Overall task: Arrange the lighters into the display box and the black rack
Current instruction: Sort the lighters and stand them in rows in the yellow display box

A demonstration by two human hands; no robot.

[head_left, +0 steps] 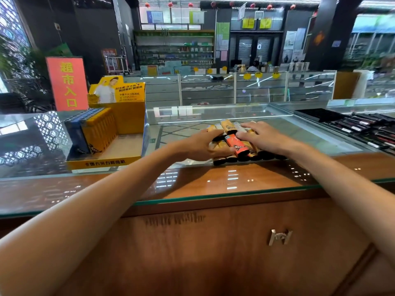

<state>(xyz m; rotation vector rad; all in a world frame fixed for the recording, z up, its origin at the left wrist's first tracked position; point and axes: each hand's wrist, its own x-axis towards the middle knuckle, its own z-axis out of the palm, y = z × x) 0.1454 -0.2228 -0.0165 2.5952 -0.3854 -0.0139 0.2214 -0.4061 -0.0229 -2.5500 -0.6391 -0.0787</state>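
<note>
A pile of lighters (232, 129) lies on the glass counter, mostly orange-yellow with black ends, one red-orange lighter (237, 145) on top. My left hand (201, 146) presses on the pile's left side, fingers curled around several lighters. My right hand (263, 135) rests on the pile's right side, fingers spread over them. The yellow display box (106, 162) stands to the left, open at the top, holding a row of blue and yellow lighters (94, 133) in its left half. A black rack (320, 115) lies at the far right.
The glass counter top (192, 182) has a wooden edge below it, with a cabinet handle (280, 237). Dark pen-like items (367, 129) lie at the right by the rack. A red sign (67, 83) stands behind the box. Shop shelves fill the background.
</note>
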